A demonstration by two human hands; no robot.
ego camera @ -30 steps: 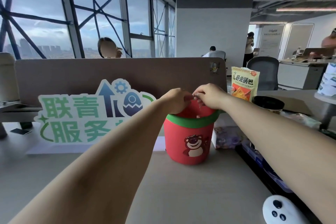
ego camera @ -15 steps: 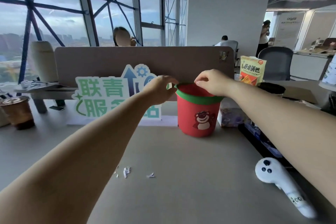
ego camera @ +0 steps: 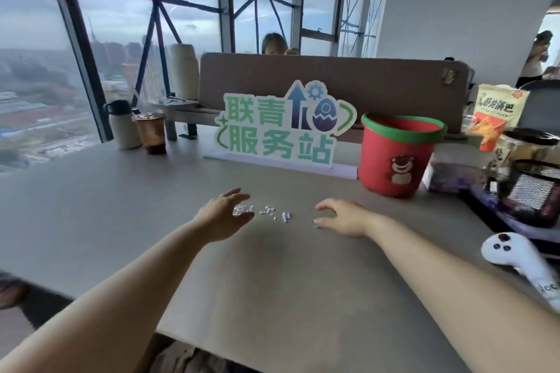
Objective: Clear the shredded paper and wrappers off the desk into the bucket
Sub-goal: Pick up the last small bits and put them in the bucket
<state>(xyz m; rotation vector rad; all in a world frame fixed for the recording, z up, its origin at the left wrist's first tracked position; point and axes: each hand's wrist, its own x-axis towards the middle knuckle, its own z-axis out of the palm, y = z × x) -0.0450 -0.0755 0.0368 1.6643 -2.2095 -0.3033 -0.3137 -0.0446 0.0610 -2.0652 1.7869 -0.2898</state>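
From the head camera, the left hand has a wide, loose grip, fingers spread and gently curved on either side of the leftmost bits of shredded paper. Whether it touches them I cannot tell. The right hand is just as slack, holding nothing, with its fingertips near the surface just right of the scraps. The paper lies in a small scatter between the two hands.

The red bucket, green-rimmed with a bear on it, stands upright behind and to the right, well apart from the scraps. Its contents are hidden at this angle. A green sign stands beside it, and a white controller lies at the right edge. Tall windows run behind.
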